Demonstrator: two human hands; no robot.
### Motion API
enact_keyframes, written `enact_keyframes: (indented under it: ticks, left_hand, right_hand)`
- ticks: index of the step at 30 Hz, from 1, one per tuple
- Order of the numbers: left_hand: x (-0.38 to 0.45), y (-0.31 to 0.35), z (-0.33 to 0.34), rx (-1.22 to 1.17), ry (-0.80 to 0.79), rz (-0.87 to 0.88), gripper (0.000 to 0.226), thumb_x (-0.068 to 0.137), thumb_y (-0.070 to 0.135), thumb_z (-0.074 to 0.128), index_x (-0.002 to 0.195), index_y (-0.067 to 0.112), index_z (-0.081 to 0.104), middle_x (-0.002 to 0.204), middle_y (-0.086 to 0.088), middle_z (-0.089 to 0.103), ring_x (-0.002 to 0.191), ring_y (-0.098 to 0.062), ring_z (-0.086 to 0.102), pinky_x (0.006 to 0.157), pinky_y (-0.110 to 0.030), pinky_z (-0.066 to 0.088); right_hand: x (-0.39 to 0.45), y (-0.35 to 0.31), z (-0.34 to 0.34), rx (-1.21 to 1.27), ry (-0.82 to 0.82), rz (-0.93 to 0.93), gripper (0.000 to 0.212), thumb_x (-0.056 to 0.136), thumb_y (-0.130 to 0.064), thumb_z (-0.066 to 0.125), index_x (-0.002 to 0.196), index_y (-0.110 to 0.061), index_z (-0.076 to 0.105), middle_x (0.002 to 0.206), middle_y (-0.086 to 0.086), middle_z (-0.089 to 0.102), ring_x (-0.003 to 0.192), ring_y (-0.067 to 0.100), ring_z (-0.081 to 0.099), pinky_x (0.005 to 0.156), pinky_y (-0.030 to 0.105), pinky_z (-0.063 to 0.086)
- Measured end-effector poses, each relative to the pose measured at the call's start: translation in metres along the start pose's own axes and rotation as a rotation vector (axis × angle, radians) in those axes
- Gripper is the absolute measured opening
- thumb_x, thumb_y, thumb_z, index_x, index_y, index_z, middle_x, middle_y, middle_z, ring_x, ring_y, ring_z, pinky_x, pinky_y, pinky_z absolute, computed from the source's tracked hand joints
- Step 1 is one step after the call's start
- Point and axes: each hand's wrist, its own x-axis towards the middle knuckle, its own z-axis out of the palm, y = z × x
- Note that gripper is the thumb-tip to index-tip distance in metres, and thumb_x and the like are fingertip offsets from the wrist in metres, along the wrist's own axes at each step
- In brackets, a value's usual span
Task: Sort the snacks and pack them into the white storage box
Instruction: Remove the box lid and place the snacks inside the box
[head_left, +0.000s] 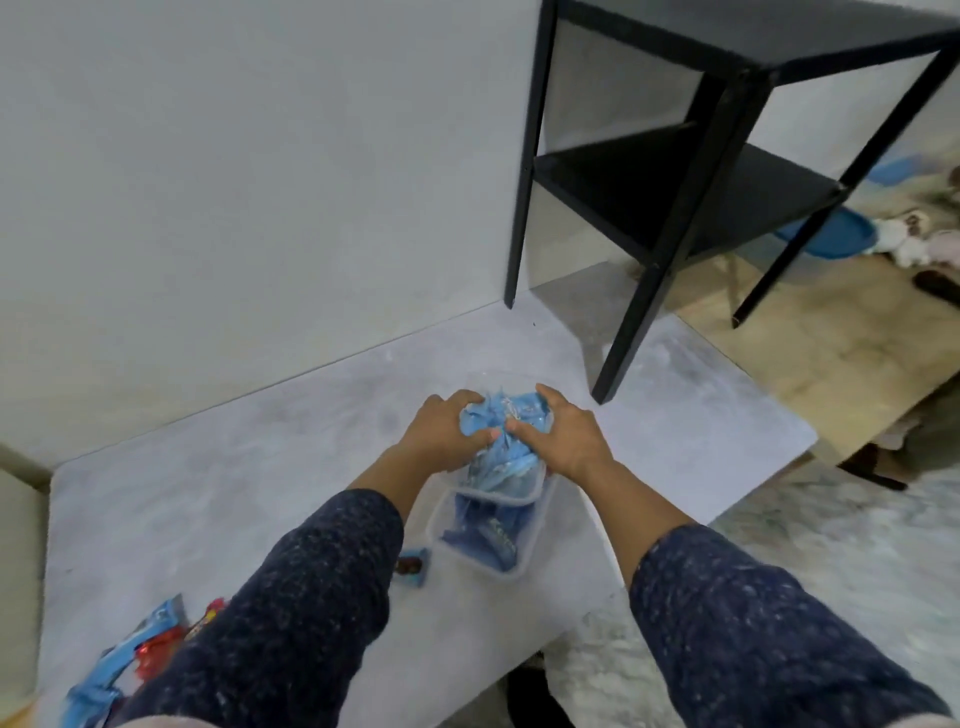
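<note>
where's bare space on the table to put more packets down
Bare tabletop lies between the wall and the left hand, and right of the storage box toward the black shelf leg. Crowded: near-left corner with loose snack packets.

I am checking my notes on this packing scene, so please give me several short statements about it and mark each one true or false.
1. Both hands grip a bundle of light blue snack packets over the translucent white plastic storage box. True.
2. The storage box holds no packets. False: blue packets show through its wall.
3. The left hand holds a red packet. False: it grips the blue bundle, as the right hand does.
4. A small blue packet with a brown picture lies on the grey tabletop left of the box. True.
5. More blue and red packets lie near the table's near left corner. True.
6. The black metal shelf is stacked with snacks. False: no snacks show on it.
</note>
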Motion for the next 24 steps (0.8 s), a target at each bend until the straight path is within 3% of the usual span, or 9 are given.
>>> enact_keyframes:
  ticks: [3, 7, 9, 11, 18, 24]
  left_hand:
    - [-0.026, -0.012, 0.018, -0.049, -0.056, 0.042, 0.064, 0.085, 0.036, 0.066, 0.141, 0.025, 0.037, 0.129, -0.017, 0.050, 0.119, -0.030, 0.052, 0.092, -0.024, 0.039]
    - [-0.047, -0.021, 0.034, -0.135, -0.177, 0.026, 0.069, 0.090, 0.036, 0.059, 0.147, 0.031, 0.021, 0.143, -0.008, 0.045, 0.127, -0.026, 0.048, 0.101, -0.025, 0.035]
    - [-0.054, -0.023, 0.036, -0.184, -0.221, 0.029, 0.072, 0.091, 0.034, 0.059, 0.148, 0.030, 0.017, 0.147, -0.003, 0.040, 0.130, -0.023, 0.044, 0.107, -0.025, 0.032]
    - [-0.058, -0.025, 0.039, -0.213, -0.240, 0.028, 0.073, 0.090, 0.034, 0.060, 0.149, 0.030, 0.016, 0.149, -0.001, 0.037, 0.131, -0.022, 0.043, 0.110, -0.028, 0.032]
    - [-0.079, -0.026, 0.034, -0.294, -0.142, -0.014, 0.082, 0.082, 0.045, 0.065, 0.148, 0.034, 0.017, 0.146, -0.001, 0.042, 0.129, -0.022, 0.046, 0.111, -0.035, 0.035]
    - [-0.108, -0.029, -0.034, -0.298, 0.065, 0.002, 0.078, 0.088, 0.042, 0.060, 0.149, 0.032, 0.012, 0.148, 0.000, 0.039, 0.131, -0.023, 0.044, 0.111, -0.035, 0.034]
  right_hand:
    - [-0.038, 0.014, 0.019, 0.112, -0.058, 0.056, 0.080, 0.081, -0.052, 0.063, 0.147, -0.037, 0.021, 0.139, 0.008, 0.051, 0.121, 0.029, 0.053, 0.098, 0.037, 0.048]
    - [-0.065, 0.024, 0.034, 0.222, -0.143, 0.139, 0.097, 0.071, -0.059, 0.071, 0.145, -0.049, 0.009, 0.140, 0.010, 0.040, 0.126, 0.030, 0.047, 0.102, 0.037, 0.045]
    - [-0.071, 0.027, 0.038, 0.318, -0.176, 0.169, 0.102, 0.070, -0.049, 0.077, 0.145, -0.049, 0.007, 0.138, 0.007, 0.040, 0.123, 0.028, 0.049, 0.096, 0.035, 0.048]
    - [-0.073, 0.031, 0.042, 0.429, -0.196, 0.147, 0.107, 0.071, -0.034, 0.081, 0.147, -0.044, 0.006, 0.140, 0.002, 0.046, 0.120, 0.023, 0.054, 0.100, 0.035, 0.047]
    - [-0.078, 0.018, 0.034, 0.454, -0.237, 0.076, 0.105, 0.071, -0.023, 0.082, 0.148, -0.037, 0.013, 0.137, -0.004, 0.045, 0.121, 0.022, 0.053, 0.102, 0.042, 0.047]
    - [-0.070, -0.062, 0.020, 0.381, -0.256, -0.148, 0.104, 0.066, -0.022, 0.085, 0.146, -0.039, 0.020, 0.141, -0.004, 0.044, 0.121, 0.020, 0.053, 0.104, 0.040, 0.046]
